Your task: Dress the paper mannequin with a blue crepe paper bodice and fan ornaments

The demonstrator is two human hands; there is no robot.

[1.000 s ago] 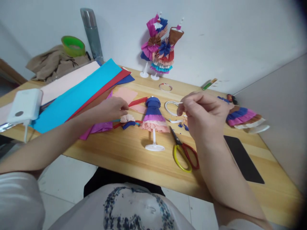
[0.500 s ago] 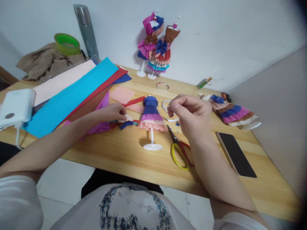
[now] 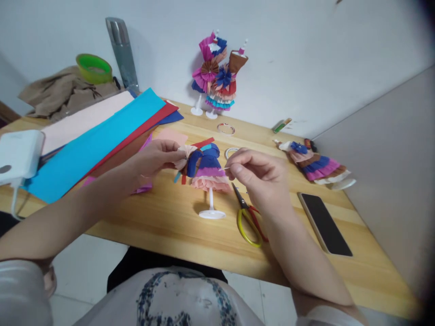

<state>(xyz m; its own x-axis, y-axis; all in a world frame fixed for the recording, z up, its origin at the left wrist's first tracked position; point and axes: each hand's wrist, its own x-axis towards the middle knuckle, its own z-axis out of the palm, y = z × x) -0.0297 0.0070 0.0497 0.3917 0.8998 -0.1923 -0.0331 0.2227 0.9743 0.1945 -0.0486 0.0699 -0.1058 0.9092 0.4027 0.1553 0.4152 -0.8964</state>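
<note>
My left hand pinches a small bundle of crepe paper in cream, brown and blue, with red and light-blue strips at it. The bundle is held up at the left side of a small dress form, partly covering it. That form wears a blue bodice with a purple and pink ruffled skirt and stands upright on a white base. On its right, my right hand is closed in a pinch on a thin white strip, whose tip points toward the skirt. Scissors with yellow and red handles lie under my right wrist.
Coloured paper sheets and a white charger lie at left. Two dressed forms stand by the wall, and another dressed form lies at right beside a phone. A tape roll sits at back left.
My left hand has lifted the paper bundle off the table and brought it right, against the dress form. My right hand has come lower and closer to the skirt.
</note>
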